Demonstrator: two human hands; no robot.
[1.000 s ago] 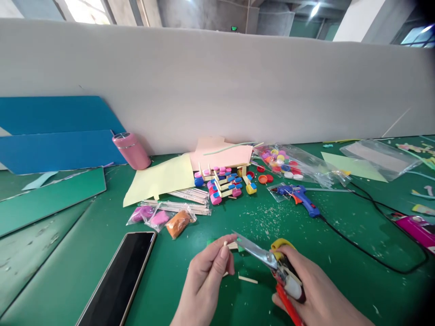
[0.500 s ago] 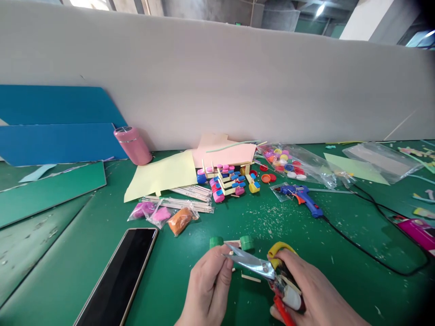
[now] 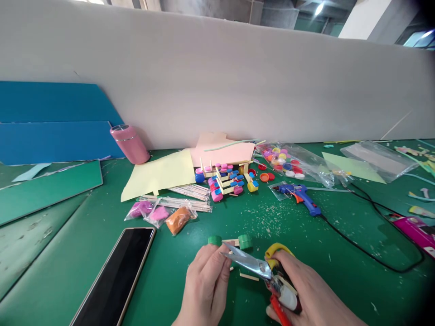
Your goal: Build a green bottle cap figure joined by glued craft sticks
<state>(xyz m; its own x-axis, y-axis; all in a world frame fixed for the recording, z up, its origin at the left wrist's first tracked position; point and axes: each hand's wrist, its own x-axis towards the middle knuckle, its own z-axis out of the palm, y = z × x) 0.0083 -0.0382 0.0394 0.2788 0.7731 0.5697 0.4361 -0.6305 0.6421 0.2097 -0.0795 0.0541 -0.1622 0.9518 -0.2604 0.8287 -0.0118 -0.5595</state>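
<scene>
My left hand (image 3: 206, 285) is closed in a pinch on a thin wooden stick, mostly hidden, with a pale end at the fingertips. In my right hand (image 3: 306, 290) are scissors (image 3: 249, 263) with one yellow and one red handle. Their blades are slightly apart, and the tips reach the left fingertips. Just behind the hands lie two green rounds, a left one (image 3: 215, 240) and a right one (image 3: 245, 242), with a pale wooden piece (image 3: 232, 242) between them. A short cut stick (image 3: 249, 276) lies under the blades.
A phone (image 3: 115, 276) lies to the left. Behind are bagged clay (image 3: 178, 220), bundled sticks (image 3: 186, 203), colourful small assemblies (image 3: 226, 183) and a bag of caps (image 3: 285, 160). A blue glue gun (image 3: 302, 197) trails its black cord (image 3: 365, 256) on the right. A pink tumbler (image 3: 129, 144) stands at back left.
The view has shifted a little, so most things sit slightly further left. Both hands keep nearly the same pose, with the scissor tips still at the left fingertips.
</scene>
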